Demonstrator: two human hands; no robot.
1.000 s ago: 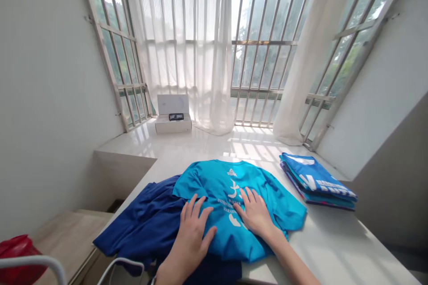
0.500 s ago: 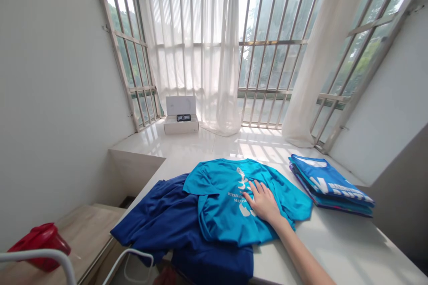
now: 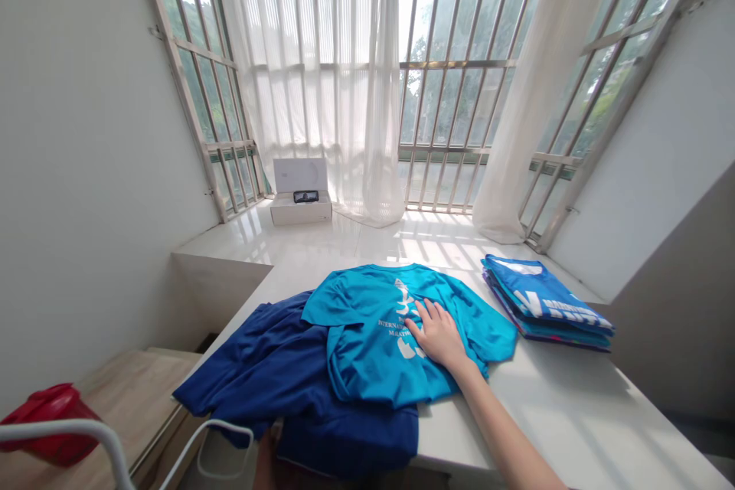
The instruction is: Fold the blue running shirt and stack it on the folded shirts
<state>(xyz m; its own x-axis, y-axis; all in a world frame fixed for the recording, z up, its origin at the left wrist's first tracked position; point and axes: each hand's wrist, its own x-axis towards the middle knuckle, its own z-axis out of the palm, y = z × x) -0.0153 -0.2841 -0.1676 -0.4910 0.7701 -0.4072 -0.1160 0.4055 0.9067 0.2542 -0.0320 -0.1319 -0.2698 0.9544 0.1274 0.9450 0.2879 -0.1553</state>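
Note:
A turquoise T-shirt (image 3: 367, 352) with white print lies spread on the white ledge, on top of a rumpled dark blue garment (image 3: 253, 367). My right hand (image 3: 437, 333) rests flat on the shirt's printed middle, fingers spread. At the bottom edge, my left hand (image 3: 265, 459) is only partly in view, right at the near hem of the dark blue garment. The cloth and the picture's edge hide its fingers. Part of the dark blue cloth hangs over the ledge's front.
A stack of folded shirts (image 3: 545, 302) sits to the right. Near the window, a white box (image 3: 301, 208) stands with its lid up, a dark device in it. White curved tubes (image 3: 74, 429) and a red object (image 3: 51, 421) are at lower left, beside a wooden surface (image 3: 132, 398).
The view has shifted slightly, so everything sits a little further left. My left forearm and hand show more at the dark blue hem. My right hand stays on the shirt.

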